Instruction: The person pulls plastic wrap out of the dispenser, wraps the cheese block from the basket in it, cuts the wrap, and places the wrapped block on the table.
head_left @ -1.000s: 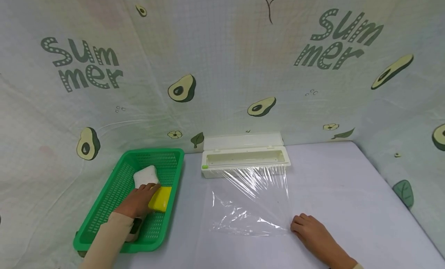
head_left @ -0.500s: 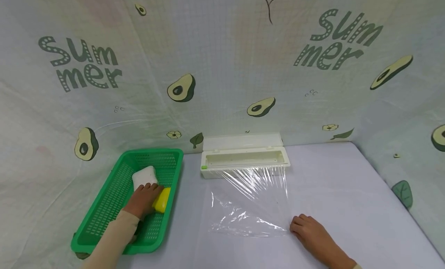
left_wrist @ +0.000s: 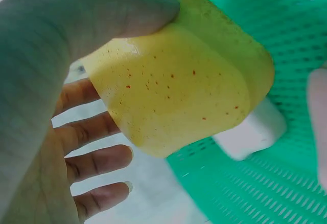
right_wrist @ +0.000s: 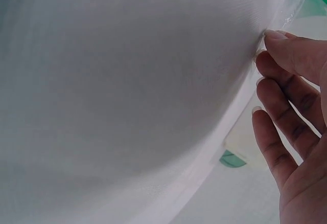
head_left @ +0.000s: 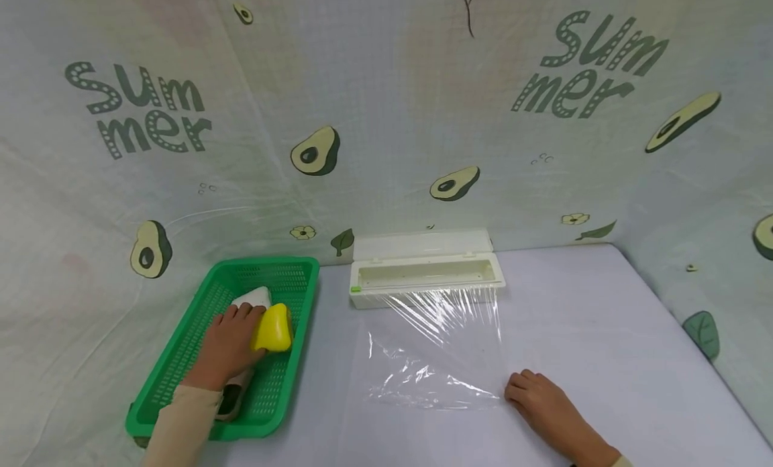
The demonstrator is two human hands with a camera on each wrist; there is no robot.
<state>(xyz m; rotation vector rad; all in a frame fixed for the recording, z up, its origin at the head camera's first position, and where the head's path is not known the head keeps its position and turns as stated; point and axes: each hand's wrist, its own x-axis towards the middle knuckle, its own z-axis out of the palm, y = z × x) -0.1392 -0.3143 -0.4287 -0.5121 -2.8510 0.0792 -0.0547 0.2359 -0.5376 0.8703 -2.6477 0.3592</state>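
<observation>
The pale surface (head_left: 604, 319) spreads beyond and right of the right hand (head_left: 543, 405), leaving room up to its far edge. The green basket (head_left: 302, 346) lies under the left hand (head_left: 225, 346), its raised rim standing between that hand and the film. Left of the right hand stretches clear film (head_left: 431, 349), its near corner pinched between thumb and fingertip, likely to keep it spread. Beyond, the white box (head_left: 425, 274) has its lid up, probably letting film pay out. The left hand partly covers a white block (head_left: 258, 295) and grips the yellow block (head_left: 274, 328), thumb on one face, fingers spread behind, presumably suiting its breadth.
</observation>
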